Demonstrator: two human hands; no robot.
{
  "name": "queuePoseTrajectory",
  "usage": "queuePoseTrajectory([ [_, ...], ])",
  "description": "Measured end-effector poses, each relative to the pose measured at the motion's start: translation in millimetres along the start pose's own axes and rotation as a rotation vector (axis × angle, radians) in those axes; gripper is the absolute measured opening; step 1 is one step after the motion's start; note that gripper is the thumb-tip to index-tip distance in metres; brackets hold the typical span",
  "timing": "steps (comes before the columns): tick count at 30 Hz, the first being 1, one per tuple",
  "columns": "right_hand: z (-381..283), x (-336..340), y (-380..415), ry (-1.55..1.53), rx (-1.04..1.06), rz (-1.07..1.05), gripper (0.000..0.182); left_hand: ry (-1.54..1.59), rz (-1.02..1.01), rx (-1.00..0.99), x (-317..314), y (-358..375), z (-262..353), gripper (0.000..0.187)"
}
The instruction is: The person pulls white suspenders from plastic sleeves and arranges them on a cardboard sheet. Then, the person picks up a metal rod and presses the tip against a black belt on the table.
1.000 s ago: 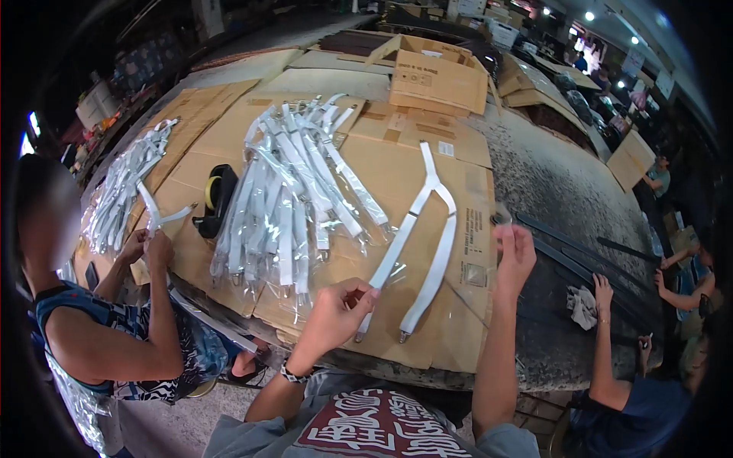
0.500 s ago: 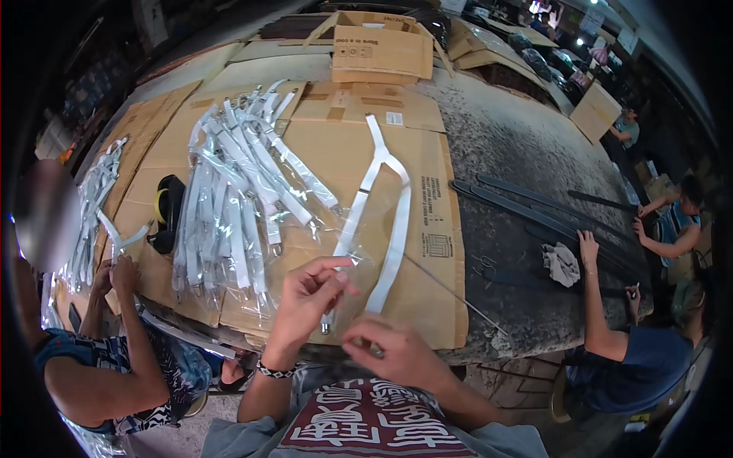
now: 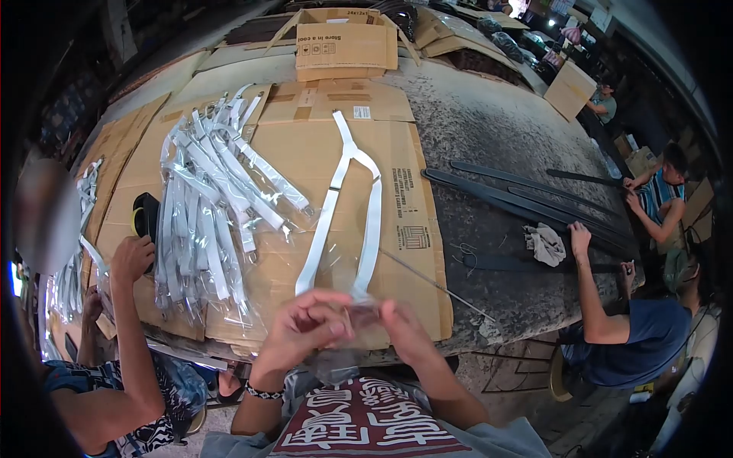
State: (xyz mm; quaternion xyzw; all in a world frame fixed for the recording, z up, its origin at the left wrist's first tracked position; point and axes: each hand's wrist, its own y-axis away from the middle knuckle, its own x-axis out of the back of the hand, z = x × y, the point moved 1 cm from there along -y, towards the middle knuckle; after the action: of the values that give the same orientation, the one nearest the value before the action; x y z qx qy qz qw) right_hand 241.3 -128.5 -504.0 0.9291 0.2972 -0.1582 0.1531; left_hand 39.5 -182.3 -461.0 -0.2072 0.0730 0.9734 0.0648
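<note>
White Y-shaped suspenders (image 3: 324, 210) lie on the cardboard, their two straps running down toward my hands. A clear plastic bag (image 3: 365, 311) is stretched between my hands at the lower ends of the straps. My left hand (image 3: 309, 328) pinches the bag's left side, fingers curled. On the other side, my right hand (image 3: 406, 332) grips the bag between thumb and fingers, slightly blurred. Where the strap ends lie behind the hands and plastic, I cannot make them out.
A pile of bagged white suspenders (image 3: 202, 206) lies left, beside a black tape dispenser (image 3: 143, 217) touched by a co-worker's hand (image 3: 131, 259). A thin rod (image 3: 435, 282) crosses the cardboard's right edge. Dark straps (image 3: 527, 206) and a crumpled cloth (image 3: 544, 244) lie right, near another co-worker.
My right hand has risen and both hands now stretch the plastic bag between them. The suspenders' right strap lies straighter. The left co-worker's hand has reached the tape dispenser. The view has shifted slightly.
</note>
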Motion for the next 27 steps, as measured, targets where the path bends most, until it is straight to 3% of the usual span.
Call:
queuePoseTrajectory([
  [1, -10.1, -0.4, -5.7, -0.217, 0.049, 0.031, 0.03, -0.023, -0.052, 0.038, -3.2, 3.1, -3.3, 0.04],
  [4, -36.0, 5.0, -14.8, -0.44, 0.152, 0.196, 0.029, -0.046, -0.155, 0.134, -8.5, 11.5, -10.2, 0.041],
  [7, -40.2, 28.1, -19.8, -0.366, 0.206, 0.34, 0.022, -0.037, -0.172, 0.236, -13.3, 21.5, -18.9, 0.049],
  [11, -41.0, 26.0, -13.3, -0.009, 0.193, 0.304, 0.013, -0.358, -0.02, 0.079, -5.7, 21.2, -43.3, 0.04],
  [14, -31.3, 7.5, -2.5, 0.183, -0.047, -0.03, 0.016, -0.366, 0.131, -0.054, -12.6, 13.1, -46.2, 0.03],
  [17, -8.9, -8.3, 4.7, 0.325, -0.026, -0.18, 0.02, -0.107, 0.229, 0.018, -17.7, 0.7, -36.8, 0.024],
  [20, -9.5, -7.6, 8.9, 0.371, -0.133, -0.266, 0.021, -0.173, 0.244, 0.012, -15.9, -2.4, -34.4, 0.024],
  [24, -14.8, -0.8, 10.1, 0.491, -0.039, -0.15, 0.024, -0.43, 0.262, -0.157, -3.2, -5.5, -44.4, 0.021],
  [27, -24.8, -8.3, 9.4, 0.52, 0.167, 0.086, 0.028, -0.523, 0.216, -0.063, -4.3, -1.8, -34.8, 0.02],
])
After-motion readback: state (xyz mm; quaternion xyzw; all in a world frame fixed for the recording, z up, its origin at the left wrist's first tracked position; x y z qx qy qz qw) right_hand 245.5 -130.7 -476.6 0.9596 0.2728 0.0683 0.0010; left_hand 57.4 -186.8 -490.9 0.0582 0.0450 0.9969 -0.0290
